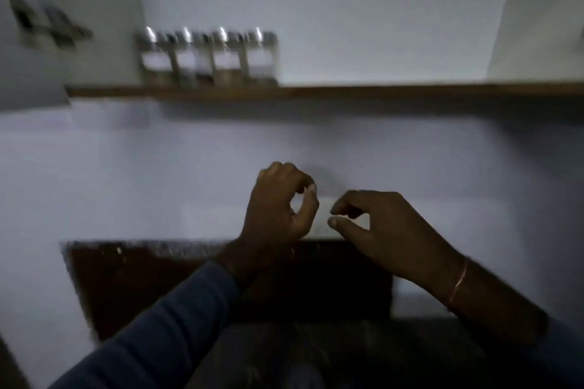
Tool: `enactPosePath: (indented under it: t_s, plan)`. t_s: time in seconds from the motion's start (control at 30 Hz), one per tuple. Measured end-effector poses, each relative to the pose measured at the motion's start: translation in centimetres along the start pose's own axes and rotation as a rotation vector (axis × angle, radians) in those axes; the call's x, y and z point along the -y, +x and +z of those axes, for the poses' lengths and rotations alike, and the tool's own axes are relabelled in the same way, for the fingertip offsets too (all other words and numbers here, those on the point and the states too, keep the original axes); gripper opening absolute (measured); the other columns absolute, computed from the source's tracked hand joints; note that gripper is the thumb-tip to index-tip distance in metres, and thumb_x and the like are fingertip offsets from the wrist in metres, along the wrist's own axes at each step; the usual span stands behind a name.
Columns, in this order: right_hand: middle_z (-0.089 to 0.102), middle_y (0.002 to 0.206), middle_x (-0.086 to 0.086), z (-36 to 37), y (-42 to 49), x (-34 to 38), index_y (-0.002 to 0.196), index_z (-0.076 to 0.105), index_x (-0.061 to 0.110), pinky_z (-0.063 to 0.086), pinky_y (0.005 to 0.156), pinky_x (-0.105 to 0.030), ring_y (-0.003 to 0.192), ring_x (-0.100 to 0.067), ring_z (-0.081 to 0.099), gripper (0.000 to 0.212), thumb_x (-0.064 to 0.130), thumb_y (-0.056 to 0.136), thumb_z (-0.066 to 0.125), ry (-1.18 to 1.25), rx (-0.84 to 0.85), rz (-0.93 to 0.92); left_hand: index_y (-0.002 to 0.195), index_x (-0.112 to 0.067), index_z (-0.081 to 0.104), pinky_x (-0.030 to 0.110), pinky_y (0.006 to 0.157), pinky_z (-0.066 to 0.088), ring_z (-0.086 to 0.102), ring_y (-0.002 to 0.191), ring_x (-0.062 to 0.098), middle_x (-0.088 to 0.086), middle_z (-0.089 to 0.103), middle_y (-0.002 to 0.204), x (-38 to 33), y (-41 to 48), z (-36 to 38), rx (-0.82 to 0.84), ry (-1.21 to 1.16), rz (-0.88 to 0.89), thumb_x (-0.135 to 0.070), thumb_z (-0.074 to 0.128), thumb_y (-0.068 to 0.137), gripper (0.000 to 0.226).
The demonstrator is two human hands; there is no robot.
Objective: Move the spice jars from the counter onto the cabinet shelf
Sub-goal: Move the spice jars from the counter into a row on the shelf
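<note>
Currently, my left hand (279, 208) is raised in front of the pale wall (158, 167). Its fingers are curled, and the thumb and forefinger are bent into a ring with wall showing through it; it holds nothing. My right hand (392, 230) is just beside it on the right, not touching it. Its fingers are curled too, thumb tip close to forefinger tip; the blur prevents me from telling whether anything is pinched there. A thin band (459, 281) circles the right wrist, and a dark blue sleeve (158, 325) covers the left forearm. Between the hands a small pale rectangle (325, 224) shows against the wall; what it is cannot be determined. Below the hands lies the dark brown counter (126, 281). Farther up, the spice jars (208, 58) stand upright, side by side in a tight row at the left end of the wooden cabinet shelf (395, 91), next to the cabinet's left wall. Their caps are shiny; the count is unclear. Dark fittings (47, 25) hang at far left.
</note>
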State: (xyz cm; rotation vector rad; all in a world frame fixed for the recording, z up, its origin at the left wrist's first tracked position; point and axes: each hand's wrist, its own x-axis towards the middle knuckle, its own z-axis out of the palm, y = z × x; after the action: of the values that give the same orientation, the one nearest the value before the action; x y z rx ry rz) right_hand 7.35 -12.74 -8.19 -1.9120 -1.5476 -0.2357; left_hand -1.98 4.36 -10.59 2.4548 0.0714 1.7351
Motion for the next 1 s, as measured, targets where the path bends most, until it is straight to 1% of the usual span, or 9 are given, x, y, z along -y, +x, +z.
enactPosePath:
  t_s: [0.17,0.27,0.43,0.57,0.7,0.8,0.87,0.93,1.0]
  plan:
    - [0.068,0.115,-0.003,7.0,-15.2,-8.0,0.116,0.067,0.015,0.032,0.083,0.004,0.101,-0.01,0.06,0.034,0.025,0.085,0.072,0.151,0.165,0.489,0.088,-0.009,0.068,0.032,0.076,0.048,0.063,0.081,0.021,0.004,0.067,0.085,-7.6,-17.6,5.7,0.313,-0.286,-0.507,-0.008,0.062,0.086,0.007]
    - [0.05,0.142,0.002,11.8,-22.6,-10.0,0.138,0.048,0.026,0.034,0.106,-0.022,0.128,-0.012,0.048,0.063,0.039,0.082,0.073,0.224,0.319,0.713,0.101,-0.013,0.067,0.031,0.078,0.052,0.066,0.087,0.013,0.001,0.069,0.097,-12.3,-25.7,7.5,0.385,-0.374,-0.862,-0.008,0.061,0.089,0.014]
    - [0.031,0.152,0.002,17.0,-27.8,-10.5,0.153,0.017,0.026,0.017,0.099,-0.008,0.136,-0.012,0.034,0.094,0.052,0.079,0.07,0.241,0.363,0.723,0.112,-0.014,0.058,0.03,0.079,0.051,0.063,0.094,0.013,0.004,0.064,0.103,-17.4,-30.0,8.3,0.431,-0.564,-1.064,-0.002,0.048,0.095,0.023]
    - [0.033,0.151,0.003,17.6,-28.3,-11.2,0.152,0.017,0.025,0.008,0.099,0.003,0.136,-0.007,0.034,0.097,0.05,0.077,0.073,0.208,0.315,0.631,0.113,-0.006,0.059,0.021,0.082,0.05,0.064,0.096,0.008,0.004,0.067,0.104,-16.8,-28.9,8.0,0.414,-0.62,-1.125,-0.001,0.043,0.097,0.023]
    - [0.043,0.142,0.016,16.6,-27.6,-11.3,0.149,0.022,0.036,0.031,0.099,-0.008,0.125,0.003,0.043,0.101,0.054,0.067,0.078,0.381,0.152,0.608,0.116,-0.007,0.055,0.018,0.083,0.049,0.064,0.098,0.005,0.005,0.065,0.109,-15.7,-28.3,7.4,0.44,-0.708,-1.253,0.001,0.033,0.099,0.029]
    - [0.038,0.127,0.037,15.2,-25.9,-11.3,0.143,0.022,0.048,0.041,0.095,-0.018,0.114,0.015,0.044,0.103,0.07,0.058,0.076,0.493,0.092,0.63,0.125,-0.002,0.051,0.041,0.093,0.051,0.06,0.11,0.029,0.015,0.063,0.118,-14.7,-28.1,6.9,0.336,-0.857,-1.459,-0.005,0.029,0.101,0.033]
    - [0.045,0.119,0.044,14.3,-24.3,-11.0,0.129,0.03,0.063,0.053,0.082,-0.021,0.107,0.009,0.054,0.093,0.072,0.05,0.079,0.689,0.063,0.688,0.129,0.002,0.049,0.058,0.103,0.041,0.053,0.118,0.043,0.027,0.057,0.126,-14.3,-27.8,6.5,0.289,-0.982,-1.582,-0.014,0.03,0.101,0.037]
    - [0.055,0.122,0.028,14.1,-22.9,-10.9,0.113,0.04,0.069,0.059,0.072,-0.025,0.104,-0.006,0.064,0.076,0.07,0.049,0.08,0.857,0.011,0.719,0.13,0.006,0.048,0.061,0.104,0.036,0.05,0.117,0.049,0.036,0.052,0.126,-14.1,-26.9,5.9,0.255,-1.115,-1.665,-0.022,0.041,0.095,0.045]
    - [0.058,0.124,0.009,14.3,-21.8,-10.4,0.117,0.044,0.06,0.059,0.07,-0.026,0.102,-0.012,0.067,0.069,0.066,0.057,0.078,0.918,-0.024,0.709,0.13,0.008,0.045,0.049,0.087,0.05,0.062,0.096,0.041,0.03,0.063,0.103,-13.6,-26.0,5.3,0.276,-1.194,-1.626,-0.024,0.052,0.086,0.055]
